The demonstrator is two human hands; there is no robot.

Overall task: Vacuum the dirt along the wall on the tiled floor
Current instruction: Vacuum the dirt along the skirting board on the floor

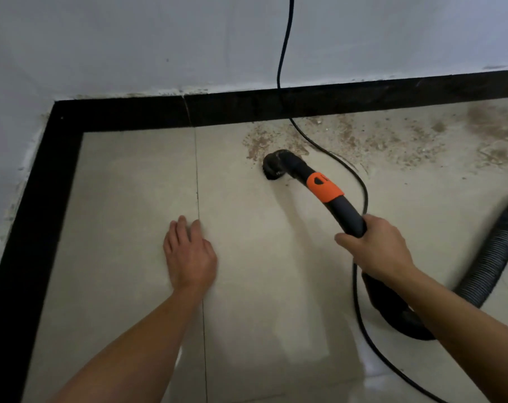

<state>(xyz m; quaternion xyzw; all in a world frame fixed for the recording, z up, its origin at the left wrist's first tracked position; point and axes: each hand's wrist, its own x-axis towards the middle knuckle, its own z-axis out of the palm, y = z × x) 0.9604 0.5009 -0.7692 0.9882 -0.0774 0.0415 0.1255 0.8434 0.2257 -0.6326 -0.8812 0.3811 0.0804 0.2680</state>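
My right hand [375, 245] grips the curved black vacuum handle [346, 210], which carries an orange collar [324, 187]. Its round black brush nozzle [276, 167] sits on the beige tiled floor [130, 199] at the left end of a band of brown dirt [392, 138]. The dirt spreads rightward along the black skirting [305, 103] below the pale wall [130, 48]. My left hand [188, 251] rests flat on the tile, fingers straight, left of the nozzle and holding nothing.
A black power cable [284, 53] hangs down the wall, crosses the dirt and runs along the floor past my right hand. The ribbed black hose [491, 257] loops on the floor at the right. Black skirting also lines the left wall [34, 213], forming a corner.
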